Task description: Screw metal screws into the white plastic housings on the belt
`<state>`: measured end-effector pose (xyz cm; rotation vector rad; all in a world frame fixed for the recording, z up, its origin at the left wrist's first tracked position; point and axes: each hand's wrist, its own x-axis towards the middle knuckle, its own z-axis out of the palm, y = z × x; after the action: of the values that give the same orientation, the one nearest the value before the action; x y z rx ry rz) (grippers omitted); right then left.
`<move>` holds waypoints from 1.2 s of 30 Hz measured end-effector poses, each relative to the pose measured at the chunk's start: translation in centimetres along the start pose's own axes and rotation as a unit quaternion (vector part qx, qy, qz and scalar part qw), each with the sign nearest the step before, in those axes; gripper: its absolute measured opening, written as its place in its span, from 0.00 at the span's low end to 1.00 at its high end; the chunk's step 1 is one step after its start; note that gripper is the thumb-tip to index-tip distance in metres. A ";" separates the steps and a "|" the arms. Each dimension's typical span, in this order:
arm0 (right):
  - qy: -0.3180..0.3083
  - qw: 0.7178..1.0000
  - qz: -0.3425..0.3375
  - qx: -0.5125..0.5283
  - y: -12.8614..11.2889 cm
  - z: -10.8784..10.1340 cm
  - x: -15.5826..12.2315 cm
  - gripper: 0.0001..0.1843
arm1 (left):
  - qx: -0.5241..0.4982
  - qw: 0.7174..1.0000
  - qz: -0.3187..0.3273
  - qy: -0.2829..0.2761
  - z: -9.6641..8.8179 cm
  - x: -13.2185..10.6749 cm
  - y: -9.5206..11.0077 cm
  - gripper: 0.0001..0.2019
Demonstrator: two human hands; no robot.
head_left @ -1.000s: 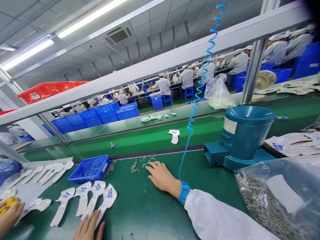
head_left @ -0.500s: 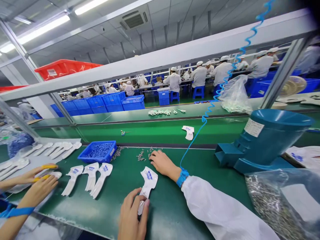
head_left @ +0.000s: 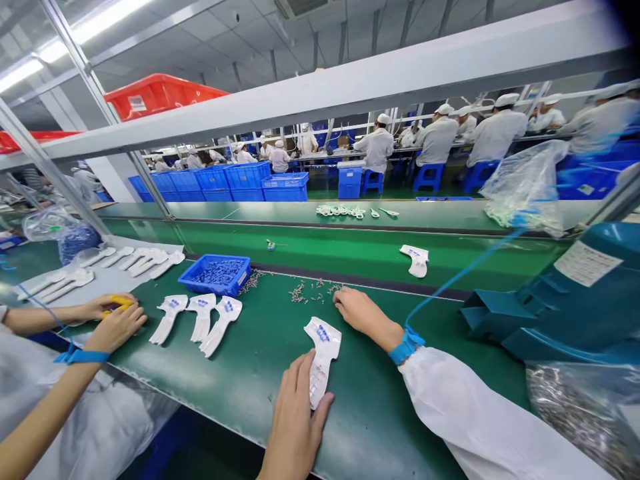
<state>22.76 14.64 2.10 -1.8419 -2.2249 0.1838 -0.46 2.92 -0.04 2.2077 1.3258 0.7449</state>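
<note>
A white pistol-shaped plastic shell (head_left: 326,341) lies on the green bench with small blue pieces in its wide end. My left hand (head_left: 299,407) holds its narrow end, fingers along the left side and thumb on the right. Farther off, my right hand (head_left: 364,312) has its fingertips curled down at the edge of scattered small screws (head_left: 299,292); whether a screw is between them is hidden. A blue wrist strap with a coiled cord is on my right wrist. To the left, three similar shells (head_left: 203,317) lie in a row below a blue tray (head_left: 220,273) of small blue parts.
At left, a co-worker's hands (head_left: 116,320) hold something yellow near more white shells (head_left: 143,260). Another shell (head_left: 416,260) lies on the green belt (head_left: 340,252). A teal funnel-shaped device (head_left: 575,300) and a bag of screws (head_left: 575,407) stand at right.
The view has swung, shifting most things. My right hand stays at the screws with its fingers more curled. The left hand remains at the shell, its fingers now straighter along the side.
</note>
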 end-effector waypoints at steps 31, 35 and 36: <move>0.087 0.993 0.056 0.064 4.8 0.4 -7.7 0.12 | -0.185 0.976 -0.073 0.089 0.3 1.5 1.6 0.21; 0.094 0.992 0.058 0.066 4.4 0.2 -7.8 0.11 | -0.168 0.983 -0.047 0.059 0.2 1.4 1.9 0.17; 0.098 0.990 0.064 0.072 4.3 0.1 -7.8 0.11 | -0.168 0.984 -0.045 0.049 0.2 1.4 2.0 0.16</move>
<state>28.19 7.84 0.09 -1.8380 -1.9135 0.1734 1.53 3.29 1.42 1.8557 1.2327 0.9747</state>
